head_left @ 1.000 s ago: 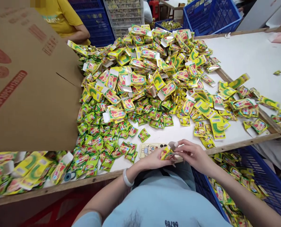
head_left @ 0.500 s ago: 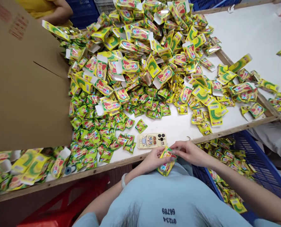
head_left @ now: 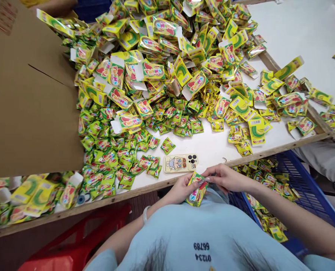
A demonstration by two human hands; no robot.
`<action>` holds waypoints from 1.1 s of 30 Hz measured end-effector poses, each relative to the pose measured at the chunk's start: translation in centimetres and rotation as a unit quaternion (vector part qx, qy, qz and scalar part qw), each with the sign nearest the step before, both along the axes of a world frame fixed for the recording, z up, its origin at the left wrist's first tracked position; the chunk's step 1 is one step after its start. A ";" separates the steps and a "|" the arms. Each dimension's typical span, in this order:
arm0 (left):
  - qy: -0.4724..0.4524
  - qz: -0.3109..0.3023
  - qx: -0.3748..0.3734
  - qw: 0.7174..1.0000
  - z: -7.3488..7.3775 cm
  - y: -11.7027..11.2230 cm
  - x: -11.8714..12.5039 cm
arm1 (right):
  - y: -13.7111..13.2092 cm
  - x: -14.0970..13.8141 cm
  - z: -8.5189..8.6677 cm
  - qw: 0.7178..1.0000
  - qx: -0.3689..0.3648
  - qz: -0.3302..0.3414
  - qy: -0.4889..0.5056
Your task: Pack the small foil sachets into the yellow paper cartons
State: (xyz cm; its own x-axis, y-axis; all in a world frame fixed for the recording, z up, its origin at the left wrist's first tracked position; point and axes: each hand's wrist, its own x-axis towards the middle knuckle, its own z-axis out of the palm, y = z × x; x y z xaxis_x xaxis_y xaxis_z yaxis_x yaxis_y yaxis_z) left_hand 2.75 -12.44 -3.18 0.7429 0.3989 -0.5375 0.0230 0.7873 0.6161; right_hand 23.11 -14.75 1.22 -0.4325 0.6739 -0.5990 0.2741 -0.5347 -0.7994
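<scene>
Item 1, small printed box (head_left: 195,197): before your blue shirt (head_left: 209,222), face up, tilted, its upper end angled toward your right fingertips. Handling, as a judgement: press only as firmly as steadies it, since thin card would likely dent; support the lower end, and work the upper edge with light fingertips, squaring any flap before pressing it.

Item 2, left hand (head_left: 181,189): closed on the box, thumb across the printed face, remaining fingers partly hidden. The box lies within this grip, its lower end projecting free toward you.

Item 3, right hand (head_left: 225,180): fingers bunched narrowly, tips at the box's upper right edge. Whether they pinch card or merely touch it, you cannot tell from here.

Item 4, wooden table edge (head_left: 153,185): just beyond your hands; the box is on your side, off the tabletop.

Item 5, phone (head_left: 170,164): flat on the table beyond the left hand, apart from the box.

Item 6, single green sachet (head_left: 167,146): beyond the phone.

Item 7, heap of printed boxes (head_left: 153,71): farthest, piled behind loose sachets (head_left: 182,119).
</scene>
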 end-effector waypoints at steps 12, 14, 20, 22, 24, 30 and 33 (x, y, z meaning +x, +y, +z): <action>-0.008 0.086 0.010 0.996 0.4 0.1 -0.5 | -1.1 -0.3 0.3 0.935 0.298 -0.147 -0.125; -0.018 0.077 0.008 0.997 0.4 0.2 -0.4 | -1.0 -0.7 -0.5 0.955 0.247 -0.134 -0.092; 0.019 0.074 0.021 0.997 0.2 0.3 -0.1 | 0.3 -0.8 -1.7 0.984 0.119 -0.134 -0.001; 0.029 0.072 0.014 0.997 0.2 0.3 -0.1 | 0.4 -1.0 -1.9 0.984 0.107 -0.143 0.021; 0.039 0.058 0.007 0.998 0.2 0.3 -0.1 | 0.1 -1.6 -2.1 0.985 0.097 -0.140 0.036; 0.048 0.096 0.137 0.985 0.2 1.4 -0.1 | -0.3 1.7 -1.2 0.952 0.218 -0.203 -0.069; 0.044 0.119 0.240 0.962 0.4 3.2 0.1 | 0.7 10.2 1.0 0.830 0.331 -0.384 -0.233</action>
State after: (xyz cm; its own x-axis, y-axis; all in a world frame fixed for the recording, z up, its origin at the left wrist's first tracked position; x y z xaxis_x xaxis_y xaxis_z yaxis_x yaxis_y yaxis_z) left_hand 2.80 -9.29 -2.79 0.5602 0.7703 -0.3047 -0.0544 0.4012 0.9144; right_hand 33.27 -14.08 2.22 0.4507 0.8922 0.0296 0.4174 -0.1813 -0.8904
